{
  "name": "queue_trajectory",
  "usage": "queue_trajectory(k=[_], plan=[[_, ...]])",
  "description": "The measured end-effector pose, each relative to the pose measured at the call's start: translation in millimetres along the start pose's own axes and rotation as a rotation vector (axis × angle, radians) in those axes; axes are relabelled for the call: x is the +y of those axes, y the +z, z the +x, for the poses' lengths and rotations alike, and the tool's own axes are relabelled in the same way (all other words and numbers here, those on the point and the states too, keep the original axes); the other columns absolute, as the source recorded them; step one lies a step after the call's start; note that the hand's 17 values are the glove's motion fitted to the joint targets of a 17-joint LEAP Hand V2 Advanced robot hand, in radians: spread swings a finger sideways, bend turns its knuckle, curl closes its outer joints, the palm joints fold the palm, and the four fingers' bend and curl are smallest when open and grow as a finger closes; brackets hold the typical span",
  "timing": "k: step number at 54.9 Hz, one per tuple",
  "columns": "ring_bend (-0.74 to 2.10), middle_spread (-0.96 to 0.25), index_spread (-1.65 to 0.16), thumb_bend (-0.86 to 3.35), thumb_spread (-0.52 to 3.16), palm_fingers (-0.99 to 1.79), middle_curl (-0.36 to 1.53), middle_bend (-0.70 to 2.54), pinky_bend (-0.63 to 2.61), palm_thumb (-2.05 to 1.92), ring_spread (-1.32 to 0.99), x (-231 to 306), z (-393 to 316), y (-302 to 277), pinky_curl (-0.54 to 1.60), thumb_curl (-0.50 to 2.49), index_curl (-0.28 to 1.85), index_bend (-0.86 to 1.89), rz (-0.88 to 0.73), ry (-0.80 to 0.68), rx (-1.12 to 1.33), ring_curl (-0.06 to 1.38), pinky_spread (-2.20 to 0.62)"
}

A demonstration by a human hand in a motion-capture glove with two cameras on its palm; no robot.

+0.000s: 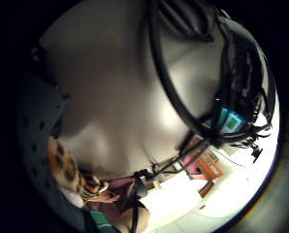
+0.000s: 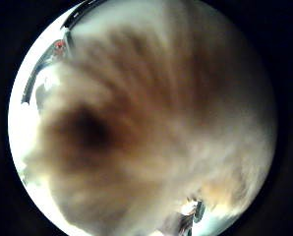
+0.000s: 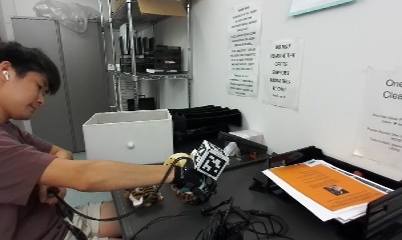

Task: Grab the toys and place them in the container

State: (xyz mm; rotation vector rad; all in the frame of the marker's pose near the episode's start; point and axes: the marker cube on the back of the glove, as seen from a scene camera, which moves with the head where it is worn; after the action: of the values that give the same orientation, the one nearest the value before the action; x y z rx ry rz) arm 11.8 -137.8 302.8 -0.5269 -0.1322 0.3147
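Presently, on the dark worktop near its front edge: the gloved right hand [image 3: 194,182] is lowered onto a brown furry toy [image 3: 186,194], palm down, evidently to take hold of it for the trip to the container. The thumb-side palm view is filled with brown and cream fur [image 2: 136,137], so that toy sits right against the palm; whether the fingers are curled round it or merely resting on it cannot be told, since the glove covers them. Just beside it, closer to the person, lies a leopard-spotted toy [image 3: 144,196], apart from the hand, also seen at the rim of the little-finger-side view [image 1: 69,170]. The white box with a round knob [image 3: 129,135], probably the container, stands beyond the worktop's far end, well apart from both toys. The bare hand is down by the person's lap, only partly visible. Also present: a paper tray with an orange sheet [image 3: 321,187] at the wall-side edge and tangled cords [image 3: 241,225] on the worktop in front.
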Motion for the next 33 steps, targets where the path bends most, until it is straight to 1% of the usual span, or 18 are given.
queue_trajectory(k=[4, 8, 12, 13, 14, 15, 18, 20, 26, 31, 33], plan=[[1.29, -0.30, -0.25, 0.28, 1.19, 0.91, 0.73, 1.07, 0.99, 0.67, -0.38, 8, -6, -7, 0.36, 0.51, 0.29, 0.55, 0.004, -0.046, -0.039, 0.45, -0.37], [1.28, -0.30, -0.28, 0.30, 1.08, 1.00, 0.78, 1.16, 0.89, 0.72, -0.40, 19, -16, -19, 0.34, 0.58, 0.35, 0.74, 0.009, -0.106, -0.109, 0.45, -0.39], [1.29, -0.30, -0.30, 0.30, 0.97, 1.01, 0.82, 1.19, 0.86, 0.73, -0.41, 30, -36, -36, 0.34, 0.63, 0.42, 0.87, 0.054, -0.136, -0.079, 0.47, -0.39], [1.28, -0.36, -0.30, 0.32, 0.97, 0.78, 0.79, 1.08, 0.88, 0.76, -0.42, 34, -41, -41, 0.35, 0.65, 0.42, 0.85, 0.070, -0.139, -0.054, 0.48, -0.38], [1.31, -0.37, -0.30, 0.32, 0.96, 0.75, 0.80, 1.08, 0.90, 0.77, -0.42, 38, -45, -47, 0.38, 0.66, 0.47, 0.90, 0.085, -0.139, -0.028, 0.51, -0.39], [1.32, -0.33, -0.30, 0.30, 0.90, 0.98, 0.84, 1.19, 0.90, 0.74, -0.41, 42, -49, -53, 0.39, 0.67, 0.50, 0.96, 0.099, -0.134, -0.001, 0.52, -0.38], [1.30, -0.33, -0.31, 0.30, 0.82, 1.00, 0.85, 1.22, 0.88, 0.74, -0.42, 56, -59, -72, 0.36, 0.71, 0.50, 0.97, 0.138, -0.115, 0.045, 0.50, -0.38], [1.31, -0.32, -0.31, 0.30, 0.76, 0.98, 0.87, 1.23, 0.89, 0.74, -0.42, 71, -67, -89, 0.37, 0.74, 0.53, 1.00, 0.160, -0.130, 0.060, 0.51, -0.39], [1.33, -0.31, -0.31, 0.31, 0.62, 0.94, 0.90, 1.26, 0.92, 0.73, -0.42, 132, -89, -151, 0.41, 0.81, 0.61, 1.04, 0.259, -0.249, 0.106, 0.55, -0.39], [1.34, -0.30, -0.31, 0.31, 0.51, 0.92, 0.92, 1.28, 0.94, 0.72, -0.42, 194, -153, -199, 0.42, 0.86, 0.66, 1.06, 0.372, -0.434, 0.052, 0.57, -0.40], [1.35, -0.30, -0.31, 0.31, 0.47, 0.91, 0.93, 1.29, 0.95, 0.72, -0.42, 216, -172, -212, 0.43, 0.88, 0.68, 1.06, 0.399, -0.486, 0.050, 0.58, -0.39]])
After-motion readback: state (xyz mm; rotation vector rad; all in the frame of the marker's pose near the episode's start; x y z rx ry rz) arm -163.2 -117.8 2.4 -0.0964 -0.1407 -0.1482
